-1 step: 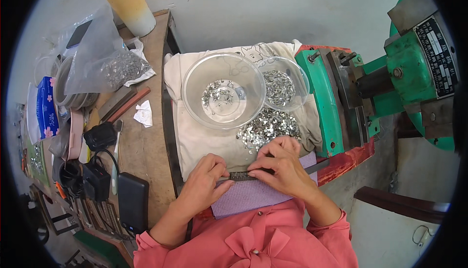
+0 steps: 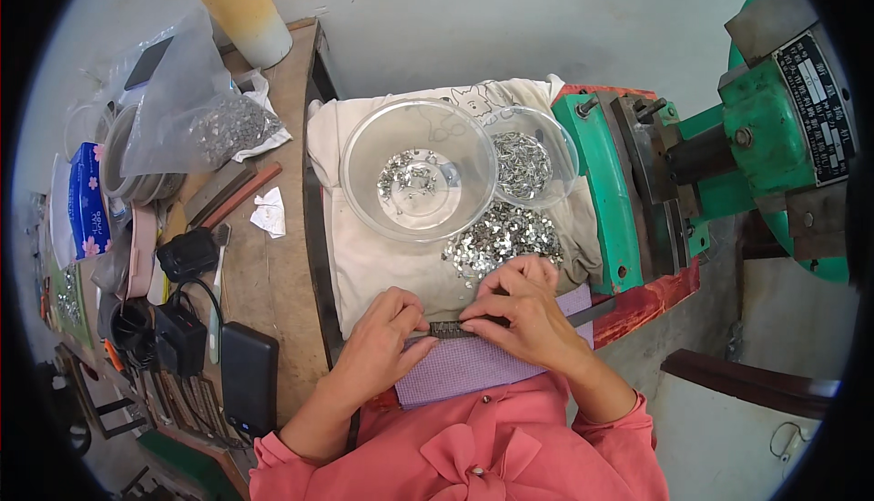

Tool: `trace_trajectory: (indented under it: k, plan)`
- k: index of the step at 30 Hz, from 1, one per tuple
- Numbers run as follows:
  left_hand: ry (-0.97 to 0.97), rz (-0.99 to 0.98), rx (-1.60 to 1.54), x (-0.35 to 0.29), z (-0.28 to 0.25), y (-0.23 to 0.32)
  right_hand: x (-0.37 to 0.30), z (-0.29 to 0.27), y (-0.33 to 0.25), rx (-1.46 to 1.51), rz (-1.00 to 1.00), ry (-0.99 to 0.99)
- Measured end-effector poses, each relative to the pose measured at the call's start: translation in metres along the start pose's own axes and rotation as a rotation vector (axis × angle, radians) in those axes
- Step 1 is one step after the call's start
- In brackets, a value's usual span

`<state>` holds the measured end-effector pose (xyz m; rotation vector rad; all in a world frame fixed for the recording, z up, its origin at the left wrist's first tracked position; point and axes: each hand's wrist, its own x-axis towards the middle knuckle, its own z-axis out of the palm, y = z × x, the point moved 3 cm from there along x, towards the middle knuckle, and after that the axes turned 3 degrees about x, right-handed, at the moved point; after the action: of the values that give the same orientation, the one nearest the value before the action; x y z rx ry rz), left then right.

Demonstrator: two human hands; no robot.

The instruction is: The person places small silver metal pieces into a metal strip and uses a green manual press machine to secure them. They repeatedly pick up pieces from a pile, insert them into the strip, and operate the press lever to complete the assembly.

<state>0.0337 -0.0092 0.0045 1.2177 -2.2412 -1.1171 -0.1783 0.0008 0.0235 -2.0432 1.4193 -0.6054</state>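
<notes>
A narrow dark metal strip [image 2: 446,329] with small metal bits along it lies crosswise in front of me, at the near edge of the cloth. My left hand [image 2: 384,335] is closed, with thumb and fingertips around the strip's left end. My right hand [image 2: 517,311] pinches at its right part; any small piece between those fingertips is hidden. Just beyond the right hand spreads a heap of small shiny metal pieces [image 2: 505,235]. Behind it stand a large clear plastic tub [image 2: 360,200] with some metal parts inside and a smaller clear tub [image 2: 566,150] full of thin metal parts.
A green press machine [image 2: 605,200] stands close on the right. Beige cloth [image 2: 364,269] and a purple mat [image 2: 464,369] cover the work surface. The wooden table [image 2: 273,291] on the left bears a black power bank [image 2: 249,378], a plastic bag [image 2: 177,100] and a yellow bottle [image 2: 244,14].
My right fingertips have shifted very slightly left along the strip. My left hand and everything else look the same.
</notes>
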Motion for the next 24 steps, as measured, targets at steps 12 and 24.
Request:
trace_trajectory:
  k: [12, 24]
  plan:
    - [0.004, 0.000, -0.004, 0.000, -0.001, 0.001, 0.008, 0.016, -0.005, -0.019, -0.022, 0.032]
    - [0.005, 0.011, -0.015, 0.000, 0.000, 0.000, 0.010, 0.022, -0.005, 0.011, -0.001, 0.065]
